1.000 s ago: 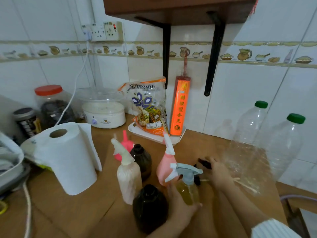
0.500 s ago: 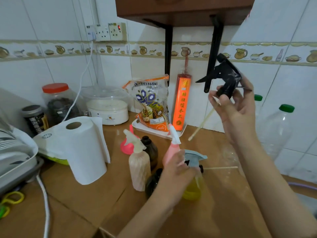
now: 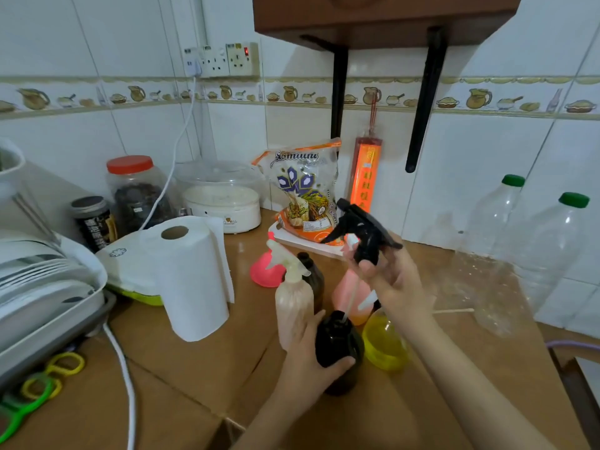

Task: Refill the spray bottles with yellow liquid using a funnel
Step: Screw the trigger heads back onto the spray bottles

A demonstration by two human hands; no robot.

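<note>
On the brown surface point(image 3: 201, 358) near the tiled corner, the person's left hand point(image 3: 308, 362) is wrapping its grip around a dark bottle point(image 3: 339, 344), holding it upright. The right hand point(image 3: 394, 287) is pinching a black spray head point(image 3: 362, 233) by its collar, and the thin tube under it is now reaching down to the dark bottle's mouth; half a second ago that head was being held high near the shelf bracket while the left hand was on the blue-topped bottle of yellow liquid point(image 3: 384, 344). So the person is moving from one bottle to the next: this looks like capping the dark bottle, though whether it is already filled I cannot tell through its dark wall.

Counting spray bottles: four are standing in a cluster, namely the dark one in hand, the yellow one touching its right side, a cream bottle point(image 3: 293, 295) just to its left, and a pink bottle point(image 3: 352, 292) behind. A smaller brown bottle point(image 3: 313, 271) with no sprayer is standing behind the cream one. One pink funnel point(image 3: 268, 271) is resting mouth-down further back. Two large clear bottles with green caps point(image 3: 513, 180) are standing at the right wall. One paper towel roll point(image 3: 191, 277) is standing to the left.
</note>
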